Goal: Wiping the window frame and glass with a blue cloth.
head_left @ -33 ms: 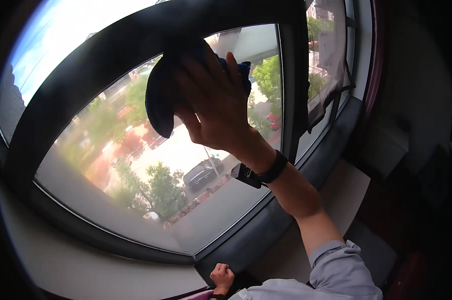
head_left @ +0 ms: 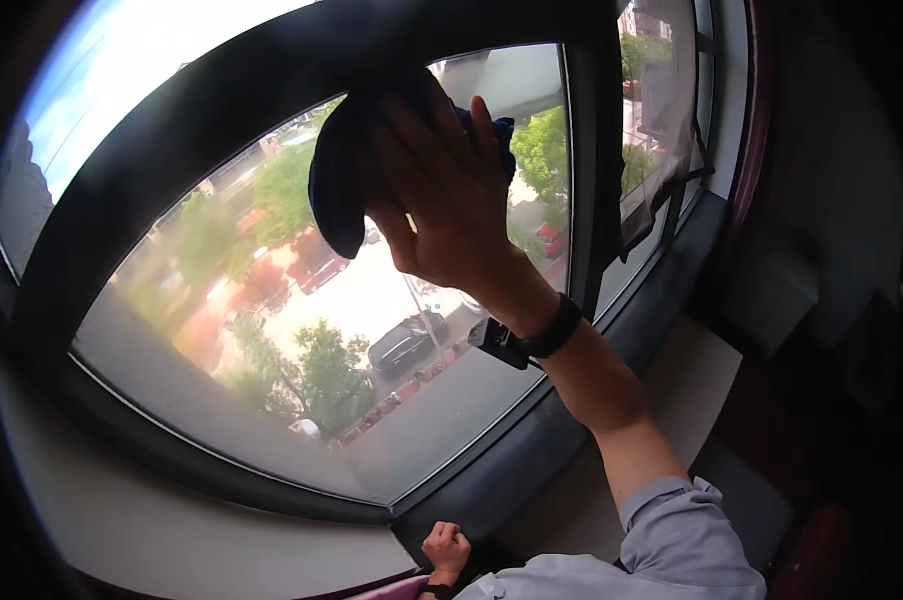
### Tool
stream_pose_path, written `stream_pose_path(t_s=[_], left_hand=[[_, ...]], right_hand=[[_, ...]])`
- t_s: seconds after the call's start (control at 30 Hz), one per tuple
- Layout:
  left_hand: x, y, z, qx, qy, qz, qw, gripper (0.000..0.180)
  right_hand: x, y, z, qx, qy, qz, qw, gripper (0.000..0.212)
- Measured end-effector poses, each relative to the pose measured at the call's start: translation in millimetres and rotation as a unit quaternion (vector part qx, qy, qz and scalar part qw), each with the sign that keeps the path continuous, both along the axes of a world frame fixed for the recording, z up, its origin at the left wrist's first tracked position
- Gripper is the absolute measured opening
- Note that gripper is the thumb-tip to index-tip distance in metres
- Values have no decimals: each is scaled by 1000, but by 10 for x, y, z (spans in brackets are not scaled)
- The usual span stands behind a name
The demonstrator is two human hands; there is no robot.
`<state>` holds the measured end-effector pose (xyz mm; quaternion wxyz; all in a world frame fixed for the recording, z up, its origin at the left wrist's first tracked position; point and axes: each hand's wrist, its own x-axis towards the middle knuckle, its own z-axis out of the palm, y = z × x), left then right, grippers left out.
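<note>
My right hand (head_left: 452, 200) presses a dark blue cloth (head_left: 340, 190) against the upper part of the window pane (head_left: 222, 400). Its fingers lie over the cloth, with the thumb down at the lower side, and part of the cloth sticks out past the fingers on the right. A black strap with a small box-like device (head_left: 502, 343) sits on that wrist. Low in the picture, my left hand (head_left: 446, 548) is closed in a fist beside the bottom corner of the window frame; I see nothing in it.
A thick dark frame (head_left: 122, 190) surrounds the pane. To the right, a thin dark mesh (head_left: 662, 120) hangs by a second window. Pale sill panels (head_left: 232, 545) run below the frame. Through the glass show trees (head_left: 322, 380) and a dark car (head_left: 409, 342).
My right hand and the cloth have shifted slightly to the right and up across the glass. My left hand stays nearly where it was, still closed.
</note>
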<state>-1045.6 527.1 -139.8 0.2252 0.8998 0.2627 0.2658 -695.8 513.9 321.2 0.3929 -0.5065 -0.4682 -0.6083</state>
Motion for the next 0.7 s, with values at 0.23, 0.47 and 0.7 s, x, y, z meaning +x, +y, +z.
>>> stream_pose_path(t_s=[0.23, 0.47, 0.7], left_hand=[[95, 9, 110, -24, -44, -21, 999, 8], [91, 21, 128, -28, -40, -17, 999, 8], [43, 7, 127, 6, -22, -3, 1000, 7]], right_hand=[[645, -266, 54, 123, -79, -83, 986, 42], [1003, -545, 156, 96, 125, -161, 974, 50], [-140, -157, 485, 183, 321, -65, 927, 55]])
